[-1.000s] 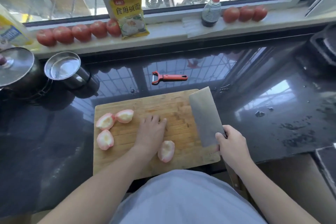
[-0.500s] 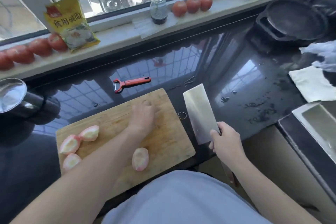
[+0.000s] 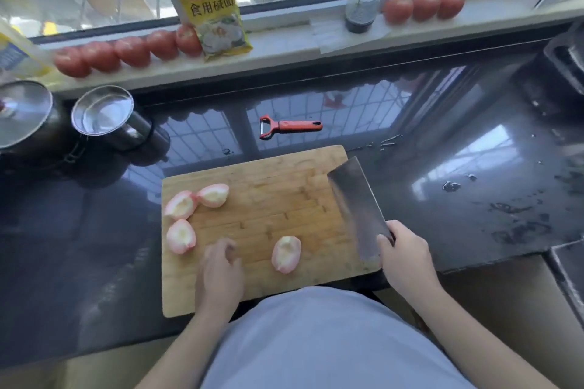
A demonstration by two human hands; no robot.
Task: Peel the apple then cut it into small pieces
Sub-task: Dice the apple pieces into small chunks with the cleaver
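Note:
A wooden cutting board [image 3: 271, 193] lies on the dark counter. Several peeled, cored apple quarters rest on it: two [image 3: 181, 204] [image 3: 215, 195] at the upper left, one [image 3: 181, 236] below them, and one [image 3: 286, 253] near the front middle. My left hand [image 3: 221, 268] hovers blurred over the board, left of the front quarter, fingers loosely curled and holding nothing. My right hand [image 3: 403, 254] grips the handle of a cleaver [image 3: 355, 205], whose broad blade lies tilted over the board's right edge.
A red peeler [image 3: 289, 126] lies on the counter behind the board. A steel mug [image 3: 104, 117] and a lidded pot [image 3: 22, 117] stand at the left. Tomatoes [image 3: 132, 52], a yellow packet [image 3: 215, 16] and a spray bottle [image 3: 361, 6] line the windowsill. A stove [image 3: 565, 63] sits at the far right.
My left hand has drawn back from the board's middle to its front edge, left of the single quarter. The camera swung right and back. The cleaver stays in my right hand.

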